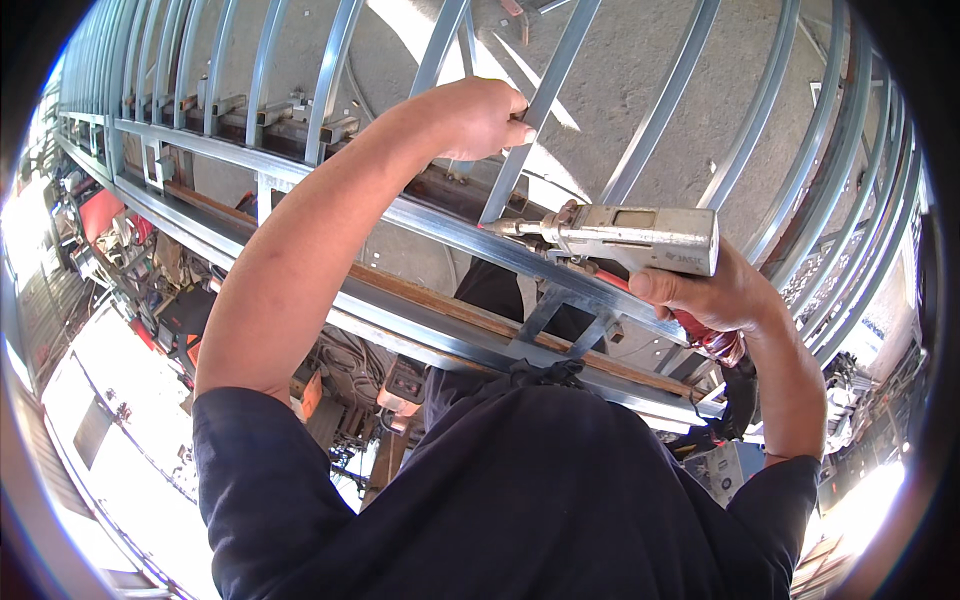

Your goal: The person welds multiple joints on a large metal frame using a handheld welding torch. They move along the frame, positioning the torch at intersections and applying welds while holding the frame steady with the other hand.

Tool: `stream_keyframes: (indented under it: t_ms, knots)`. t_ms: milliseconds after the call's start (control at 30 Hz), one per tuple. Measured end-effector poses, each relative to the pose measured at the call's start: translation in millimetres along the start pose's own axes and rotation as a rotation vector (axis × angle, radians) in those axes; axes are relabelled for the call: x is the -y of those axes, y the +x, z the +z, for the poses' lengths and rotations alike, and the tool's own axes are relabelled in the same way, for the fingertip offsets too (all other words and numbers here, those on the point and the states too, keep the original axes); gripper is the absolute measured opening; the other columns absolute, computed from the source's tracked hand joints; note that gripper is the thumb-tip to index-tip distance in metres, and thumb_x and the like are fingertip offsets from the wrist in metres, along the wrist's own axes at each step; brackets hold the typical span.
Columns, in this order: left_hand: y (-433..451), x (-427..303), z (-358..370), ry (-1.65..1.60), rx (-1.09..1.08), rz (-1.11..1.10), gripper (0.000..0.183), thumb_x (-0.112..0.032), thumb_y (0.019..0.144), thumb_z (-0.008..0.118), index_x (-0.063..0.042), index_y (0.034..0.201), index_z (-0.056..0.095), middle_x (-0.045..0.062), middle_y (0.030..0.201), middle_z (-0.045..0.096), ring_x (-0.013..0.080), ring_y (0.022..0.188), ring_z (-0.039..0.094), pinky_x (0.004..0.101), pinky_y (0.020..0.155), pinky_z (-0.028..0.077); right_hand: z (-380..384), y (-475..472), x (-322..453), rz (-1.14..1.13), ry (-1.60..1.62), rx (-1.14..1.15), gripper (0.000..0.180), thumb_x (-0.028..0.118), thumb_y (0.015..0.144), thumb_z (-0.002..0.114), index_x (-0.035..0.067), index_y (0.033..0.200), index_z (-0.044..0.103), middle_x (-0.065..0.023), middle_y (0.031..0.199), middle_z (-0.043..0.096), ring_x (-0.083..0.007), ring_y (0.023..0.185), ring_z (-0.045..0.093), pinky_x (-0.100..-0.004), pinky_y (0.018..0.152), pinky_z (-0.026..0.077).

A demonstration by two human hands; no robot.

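Note:
My left hand (pixel 484 116) grips an upright square steel bar (pixel 559 71), the thumb and a bent finger on its sides. In my right hand (pixel 716 296) is a handheld welding gun (pixel 637 236) with a worn metal housing and the maker's name Jasic. Its nozzle (pixel 514 227) points left at the foot of that bar, where the bar meets a bright steel rail (pixel 442 226). A small red spot shows at the nozzle's tip. The gun's grip is wrapped in red, and a black-covered cable (pixel 741 394) hangs below it.
More parallel steel bars (pixel 675 90) stand along the rail on both sides. A second steel rail (pixel 420 335) runs nearer my body, with a rusty bar (pixel 427 296) beside it. Cables (pixel 352 360) and an orange-and-black device (pixel 401 386) lie below. Concrete floor (pixel 645 67) spreads beyond the bars.

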State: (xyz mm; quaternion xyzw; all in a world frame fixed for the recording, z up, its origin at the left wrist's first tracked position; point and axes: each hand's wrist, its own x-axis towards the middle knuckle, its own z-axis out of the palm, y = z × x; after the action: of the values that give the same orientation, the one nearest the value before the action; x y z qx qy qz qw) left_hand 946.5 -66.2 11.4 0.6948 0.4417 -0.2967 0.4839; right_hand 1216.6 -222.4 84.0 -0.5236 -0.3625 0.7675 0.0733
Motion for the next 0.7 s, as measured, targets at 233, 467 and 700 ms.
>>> stream_keyframes:
  t_ms: [233, 467, 700]
  knots:
    - [4.8, 1.8, -0.9, 0.022, 0.013, 0.01, 0.037, -0.033, 0.11, 0.06, -0.006, 0.132, 0.07, 0.014, 0.114, 0.078, 0.0226, 0.105, 0.075, 0.042, 0.094, 0.058, 0.5, 1.3, -0.5, -0.011, -0.026, 0.033, 0.076, 0.055, 0.089, 0.084, -0.002, 0.136, 0.066, -0.0071, 0.082, 0.073, -0.0143, 0.066, 0.069, -0.0289, 0.058, 0.058]
    - [5.4, -0.3, -2.8, -0.009, 0.058, -0.029, 0.038, -0.035, 0.109, 0.061, -0.007, 0.135, 0.069, 0.012, 0.113, 0.078, 0.0217, 0.106, 0.074, 0.041, 0.094, 0.058, 3.5, 5.8, 2.4, -0.095, 0.006, 0.075, 0.071, 0.047, 0.093, 0.082, 0.002, 0.144, 0.061, -0.0043, 0.083, 0.071, -0.0107, 0.066, 0.066, -0.0265, 0.056, 0.056]
    - [0.4, -5.2, -5.0, 0.025, 0.057, -0.044, 0.04, -0.037, 0.11, 0.059, -0.009, 0.137, 0.068, 0.011, 0.116, 0.077, 0.0209, 0.108, 0.074, 0.0408, 0.094, 0.057, 4.9, 1.3, 8.0, 0.035, -0.042, 0.034, 0.067, 0.043, 0.094, 0.082, 0.003, 0.144, 0.062, -0.0054, 0.085, 0.071, -0.0108, 0.066, 0.065, -0.0266, 0.057, 0.055]
